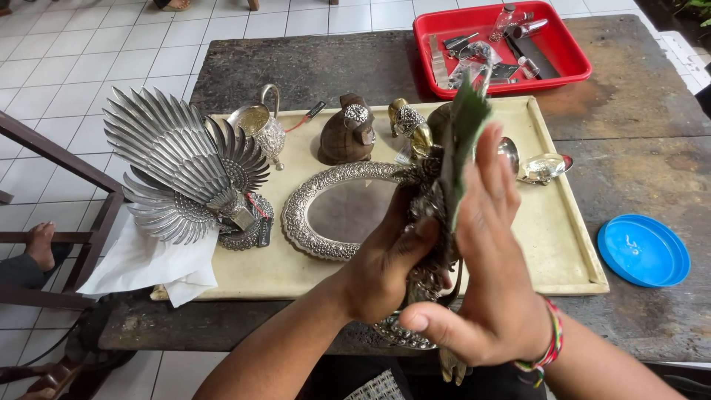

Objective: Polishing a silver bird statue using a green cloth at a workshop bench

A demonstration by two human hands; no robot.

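**Ornate silver piece held between both hands above a cream tray**

Weathered dark wooden table (637, 96) on a white tiled floor (67, 59), seen from above.

- Left hand (385, 270): closed around the lower body of an ornate silver figure (429, 215), thumb pressed across its front. The figure stands roughly upright, above the near edge of the tray.
- Right hand (492, 274): flat and open, fingers straight, palm laid against the figure's right side. A green pad (463, 130) sits between fingers and metal, its top sticking out above the fingertips. Braided coloured wristband (549, 348) on this wrist.
- Figure's lower end hangs past the table edge, near the person's lap; fine detail too dense to read.

Outward from the hands:
- Cream tray (563, 252) under and behind the hands.
- Oval silver-framed mirror (337, 211) lying flat on the tray, just left of the left hand.
- Silver feathered wing ornament (174, 159) at the tray's left end, resting over white paper (144, 263).
- Silver jug (263, 126), brown turtle-like figure (346, 132) and small gold figure (409, 122) along the far side.
- Silver spoon-shaped dish (542, 167) to the right.
- Red tray (570, 41) of small tools beyond.
- Blue round lid (643, 250) on the bare table, right, well apart.
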